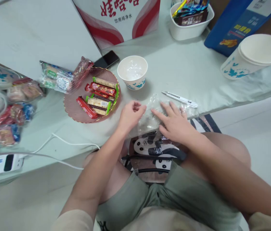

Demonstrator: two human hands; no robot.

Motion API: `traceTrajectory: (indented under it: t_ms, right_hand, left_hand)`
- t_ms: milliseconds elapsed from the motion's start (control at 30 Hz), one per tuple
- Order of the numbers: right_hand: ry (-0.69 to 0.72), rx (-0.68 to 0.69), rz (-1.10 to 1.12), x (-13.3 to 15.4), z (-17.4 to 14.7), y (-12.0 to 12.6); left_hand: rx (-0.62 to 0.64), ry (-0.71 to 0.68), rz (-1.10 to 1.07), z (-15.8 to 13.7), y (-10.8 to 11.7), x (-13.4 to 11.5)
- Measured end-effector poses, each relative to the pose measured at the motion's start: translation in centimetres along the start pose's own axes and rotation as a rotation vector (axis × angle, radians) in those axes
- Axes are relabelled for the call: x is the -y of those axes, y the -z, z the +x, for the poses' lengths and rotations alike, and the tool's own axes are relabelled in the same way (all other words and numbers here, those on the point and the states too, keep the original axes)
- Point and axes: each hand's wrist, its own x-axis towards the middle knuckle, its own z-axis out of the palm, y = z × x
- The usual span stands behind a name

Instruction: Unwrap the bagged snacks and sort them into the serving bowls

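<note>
A crumpled clear plastic bag point(149, 118) lies at the table's front edge, partly hanging over it. My right hand point(176, 123) rests on the bag with its fingers spread. My left hand point(131, 116) is at the bag's left edge, fingers curled in; what they hold, if anything, is hidden. Behind the bag lies a white utility knife point(181, 98), just beyond my right fingers. Past my left hand stands a paper bowl point(132, 73) with a leaf pattern and clear plastic inside. To the left, a pink gold-rimmed plate point(74, 107) holds several wrapped snack bars point(99, 102).
Stacked paper bowls point(236, 64) stand at right, by a blue box point(233, 29). A white basket point(189, 32) of packets and a large carton point(128, 22) are behind. A phone point(106, 60), wrapped snacks point(55, 77) and a white cable point(70, 143) are on the left.
</note>
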Motion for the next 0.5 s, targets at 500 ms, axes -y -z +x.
traceTrajectory:
  t_ms: [500]
  right_hand:
    - [0.072,0.072,-0.019,0.0,-0.2,0.0]
  left_hand:
    - [-0.004,-0.028,0.180,0.9,0.0,-0.4]
